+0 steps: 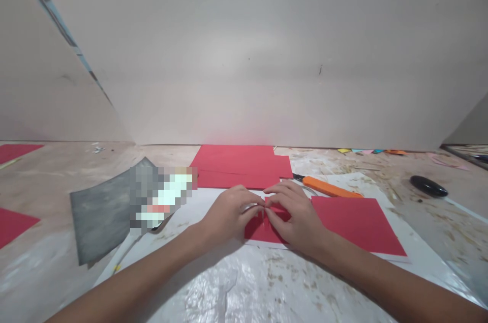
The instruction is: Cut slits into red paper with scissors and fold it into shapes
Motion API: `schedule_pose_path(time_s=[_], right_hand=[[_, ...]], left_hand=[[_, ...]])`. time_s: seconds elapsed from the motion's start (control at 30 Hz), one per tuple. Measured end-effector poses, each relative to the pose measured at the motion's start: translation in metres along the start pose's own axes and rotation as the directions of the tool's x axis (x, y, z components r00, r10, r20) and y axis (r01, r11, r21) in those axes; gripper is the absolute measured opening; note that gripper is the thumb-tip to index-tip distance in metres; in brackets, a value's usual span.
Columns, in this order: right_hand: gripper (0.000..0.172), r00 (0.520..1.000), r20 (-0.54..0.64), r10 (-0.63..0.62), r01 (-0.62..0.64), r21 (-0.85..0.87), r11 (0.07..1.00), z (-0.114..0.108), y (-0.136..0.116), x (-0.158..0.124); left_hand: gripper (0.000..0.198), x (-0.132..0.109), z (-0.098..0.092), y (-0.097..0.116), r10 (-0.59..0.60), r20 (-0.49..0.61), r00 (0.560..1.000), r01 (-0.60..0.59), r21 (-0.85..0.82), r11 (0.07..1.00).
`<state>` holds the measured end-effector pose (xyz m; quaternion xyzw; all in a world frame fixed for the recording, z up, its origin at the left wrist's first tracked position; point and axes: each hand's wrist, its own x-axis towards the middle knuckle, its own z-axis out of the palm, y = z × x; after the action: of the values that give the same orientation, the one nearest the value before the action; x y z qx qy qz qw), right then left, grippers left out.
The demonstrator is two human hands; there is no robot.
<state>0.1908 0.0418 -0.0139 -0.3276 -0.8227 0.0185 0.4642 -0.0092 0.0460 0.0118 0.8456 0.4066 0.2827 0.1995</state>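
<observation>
A small piece of red paper lies under my two hands, on white sheeting. My left hand has its thumb and fingers pinched together at the middle of this paper. From the other side my right hand pinches at the same spot, its fingertips meeting those of the left. A narrow raised bit of the red paper shows between the fingertips; its exact shape is mostly hidden. Right of my right hand lies a larger red card with a white lower edge. Behind my hands is another red sheet.
An orange utility knife lies behind my right hand. On the left are a phone, partly pixelated, and a grey sheet. A black oval object sits at the right. A tall white panel closes off the back.
</observation>
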Motion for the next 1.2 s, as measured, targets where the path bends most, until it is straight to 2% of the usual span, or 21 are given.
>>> schedule_pose_path(time_s=[0.23, 0.4, 0.7, 1.2], right_hand=[[0.009, 0.999, -0.028, -0.021, 0.02, -0.029, 0.999, -0.001, -0.001, 0.002], [0.009, 0.999, -0.044, 0.002, -0.004, -0.039, 0.999, -0.001, -0.003, 0.002], [0.009, 1.0, -0.01, 0.001, -0.002, -0.048, 0.999, -0.001, -0.005, 0.002], [0.01, 0.997, 0.063, -0.051, 0.058, -0.124, 0.991, 0.003, -0.003, 0.002]], left_hand=[[0.02, 0.001, 0.0, 0.002, -0.01, 0.012, 1.0, 0.01, -0.033, 0.999], [0.016, -0.001, 0.006, -0.002, 0.005, -0.028, 1.0, -0.004, 0.013, 1.0], [0.008, -0.003, 0.014, -0.004, 0.025, -0.073, 0.997, -0.019, 0.084, 0.996], [0.016, -0.004, 0.015, -0.006, 0.019, -0.059, 0.998, -0.014, 0.089, 0.996]])
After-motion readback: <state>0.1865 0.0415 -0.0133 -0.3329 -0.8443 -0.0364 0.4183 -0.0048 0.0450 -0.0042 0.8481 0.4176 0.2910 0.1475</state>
